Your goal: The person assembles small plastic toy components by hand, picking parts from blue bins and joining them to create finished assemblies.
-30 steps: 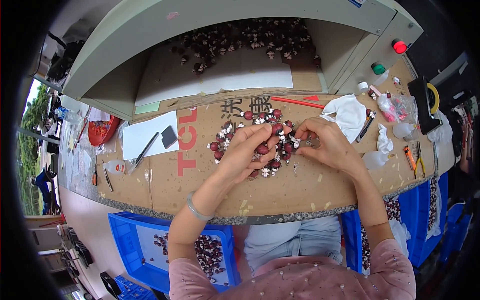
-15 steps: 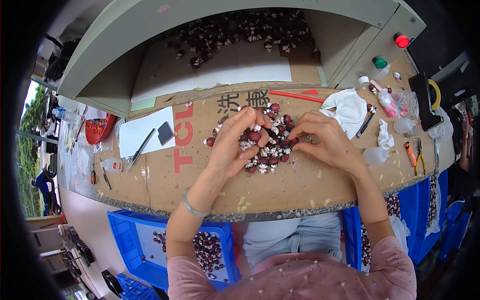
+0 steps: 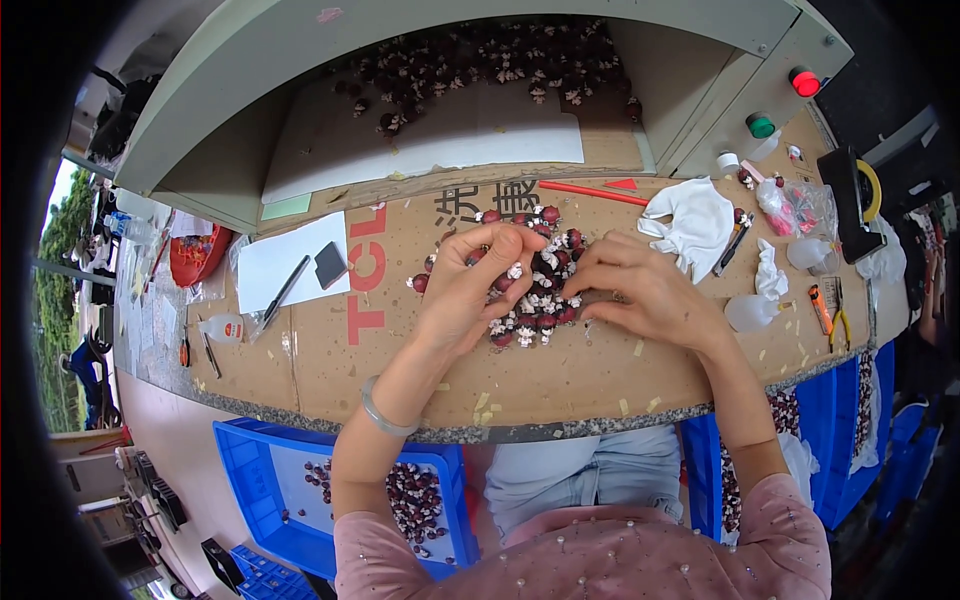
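Head view: small figures handled in a tight cluster, with slips and scratches the chief risks

Dark-red-headed small figures (image 3: 527, 325) are heaped on the bench between and beneath the two hands. By the left hand (image 3: 465, 285), fingers curled inward, one appears to be clasped; a head is seen between them. The right hand (image 3: 650, 290) is held at the heap's right side, fingertips bent down and close together; whether anything is pinched there cannot be told.

A figure could be dropped if the left clasp is loosened, and neighbours could be knocked away if the heap is brushed by the right fingers. Finishes might be scuffed by figures being rubbed together. Should one be rolled nearward, it could be lost over the stone edge (image 3: 560, 433), below which a blue crate (image 3: 250, 480) of more figures is placed.

The bench is covered with stained cardboard (image 3: 320, 385), flecked with yellowish scraps. To the left are laid a white sheet (image 3: 262, 275) and a pen (image 3: 288, 283); to the right, a white cloth (image 3: 690, 225), a squeeze bottle (image 3: 748, 312) and pliers (image 3: 841, 328). Beyond, figures are massed inside a grey hood (image 3: 740, 90). Greenery (image 3: 55, 240) is glimpsed through a window at far left.
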A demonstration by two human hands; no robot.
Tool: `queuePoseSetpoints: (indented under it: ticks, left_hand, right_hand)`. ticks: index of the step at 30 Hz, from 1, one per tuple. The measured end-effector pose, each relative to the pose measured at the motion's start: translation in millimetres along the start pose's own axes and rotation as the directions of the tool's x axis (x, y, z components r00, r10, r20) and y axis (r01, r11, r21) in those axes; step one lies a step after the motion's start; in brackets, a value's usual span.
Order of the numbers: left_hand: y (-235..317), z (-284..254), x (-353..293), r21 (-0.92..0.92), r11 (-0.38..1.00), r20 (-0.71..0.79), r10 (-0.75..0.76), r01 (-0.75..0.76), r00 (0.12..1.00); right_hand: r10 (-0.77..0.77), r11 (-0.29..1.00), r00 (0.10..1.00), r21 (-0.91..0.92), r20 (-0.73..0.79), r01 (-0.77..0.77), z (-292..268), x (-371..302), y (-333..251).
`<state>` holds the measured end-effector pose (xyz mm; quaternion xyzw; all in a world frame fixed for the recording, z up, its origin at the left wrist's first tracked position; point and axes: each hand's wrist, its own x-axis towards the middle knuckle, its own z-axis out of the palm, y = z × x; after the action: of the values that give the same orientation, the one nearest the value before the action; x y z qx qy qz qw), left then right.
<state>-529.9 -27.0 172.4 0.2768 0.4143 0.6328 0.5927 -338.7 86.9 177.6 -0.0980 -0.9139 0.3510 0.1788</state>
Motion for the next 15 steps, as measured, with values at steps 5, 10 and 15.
queuePoseSetpoints:
  ticks: [5, 10, 15]
  left_hand:
    - [-3, -7, 2, -0.084, 0.991, 0.033, 0.103, -0.1, 0.994]
    - [2, 6, -2, 0.173, 0.983, 0.003, 0.054, -0.054, 0.999]
    - [2, 13, -4, 0.558, 0.807, 0.075, 0.183, -0.194, 0.98]
  right_hand:
    - [-0.057, 0.995, 0.998, -0.078, -0.005, 0.056, 2, 1, 5]
    - [0.205, 0.961, 0.969, 0.215, -0.137, -0.173, -9, -4, 5]
    - [0.25, 0.792, 0.928, 0.609, -0.278, -0.031, 0, -4, -3]
